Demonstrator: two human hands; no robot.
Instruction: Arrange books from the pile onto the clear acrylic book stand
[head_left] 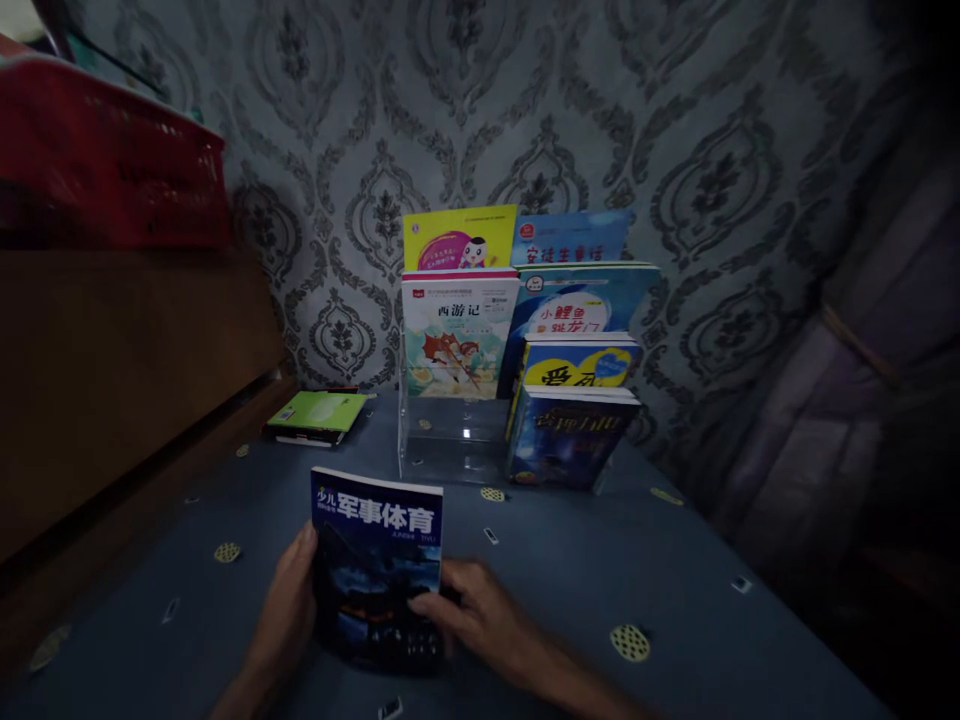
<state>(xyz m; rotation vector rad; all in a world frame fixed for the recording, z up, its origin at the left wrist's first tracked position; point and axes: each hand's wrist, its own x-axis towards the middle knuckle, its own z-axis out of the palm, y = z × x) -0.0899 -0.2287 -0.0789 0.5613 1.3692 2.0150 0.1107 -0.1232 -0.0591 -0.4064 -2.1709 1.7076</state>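
Observation:
A dark blue book with white Chinese lettering stands upright between my hands, its front cover toward me. My left hand grips its left edge, the fingers mostly hidden behind it. On the right edge my right hand is closed, thumb on the cover and fingers behind. Beyond it is a clear tiered book stand. A white-and-green book and a yellow book are in its left column. The right column holds several blue books, with a dark blue one lowest in front.
A small pile of books with a green cover lies at the table's back left. The blue table has a fruit pattern. A red basket sits on a wooden cabinet at left. A gathered curtain hangs at right.

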